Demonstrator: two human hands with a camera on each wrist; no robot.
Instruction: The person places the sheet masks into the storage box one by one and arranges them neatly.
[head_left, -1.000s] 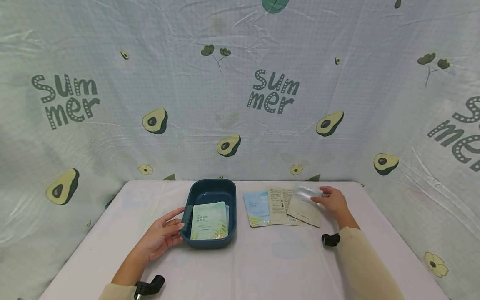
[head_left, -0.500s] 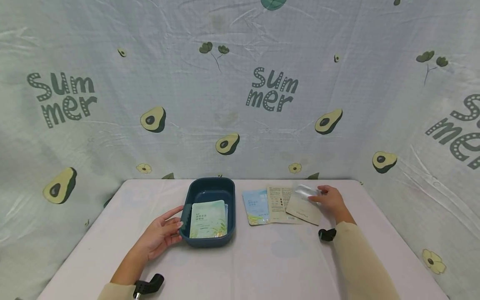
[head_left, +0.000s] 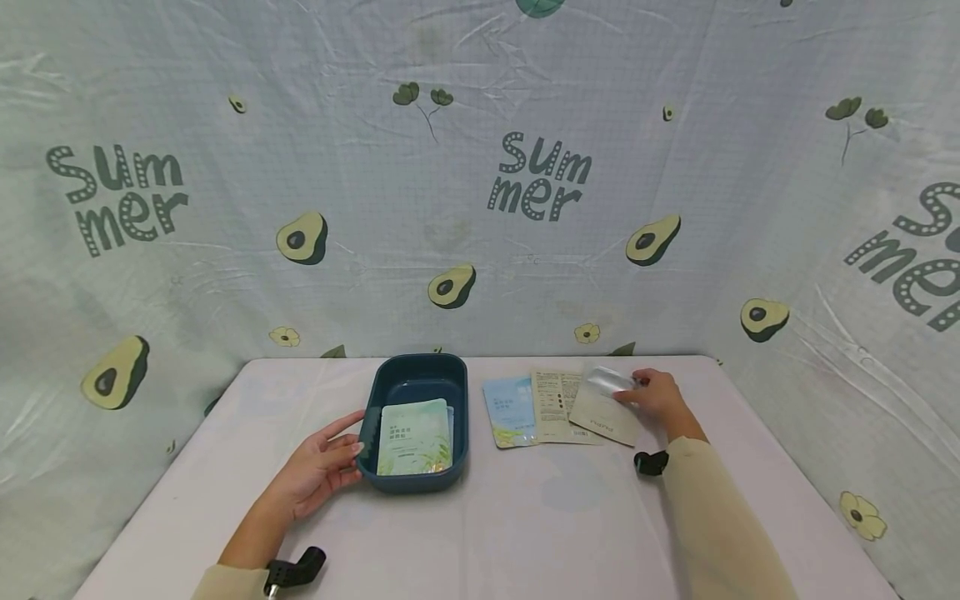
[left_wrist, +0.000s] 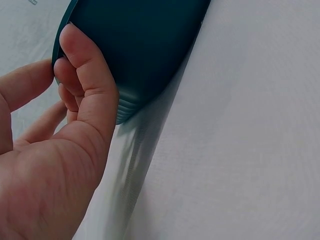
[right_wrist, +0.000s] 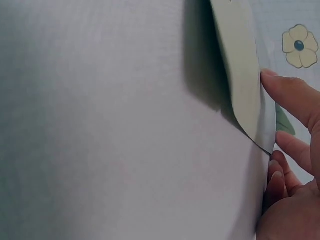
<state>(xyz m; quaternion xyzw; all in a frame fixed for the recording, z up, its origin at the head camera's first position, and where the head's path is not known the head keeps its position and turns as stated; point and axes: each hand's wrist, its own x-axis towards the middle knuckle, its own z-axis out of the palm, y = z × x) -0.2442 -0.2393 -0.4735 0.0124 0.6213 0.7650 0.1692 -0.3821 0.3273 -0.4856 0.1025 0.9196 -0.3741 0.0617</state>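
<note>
Table (head_left: 487, 533) under a pale cloth carried everything, and the dark blue tray (head_left: 415, 377) served as the fixed mark. Left of the tray's near corner, the left hand (head_left: 318, 471) curled its fingers round the ribbed rim and steadied it. Inside the tray lay a green sachet (head_left: 415, 439), flat on another beneath it. Right of the tray ran a row: a blue sachet (head_left: 508, 410), a beige sachet (head_left: 557, 406), then the cream sachet (head_left: 603, 408), farthest from the tray, which the right hand (head_left: 657, 395) pinched at its far edge, one corner lifted to show silver.

That sachet looked light, thin and floppy, its film probably slick; a pinch at the sealed edge seemed the safest hold.

The head view alone showed the row and the tray's contents. The left wrist view showed the fingers (left_wrist: 87, 75) wrapped on the tray's wall. The right wrist view showed the sachet's edge (right_wrist: 240, 75) raised clear of the cloth, its shadow below.
</note>
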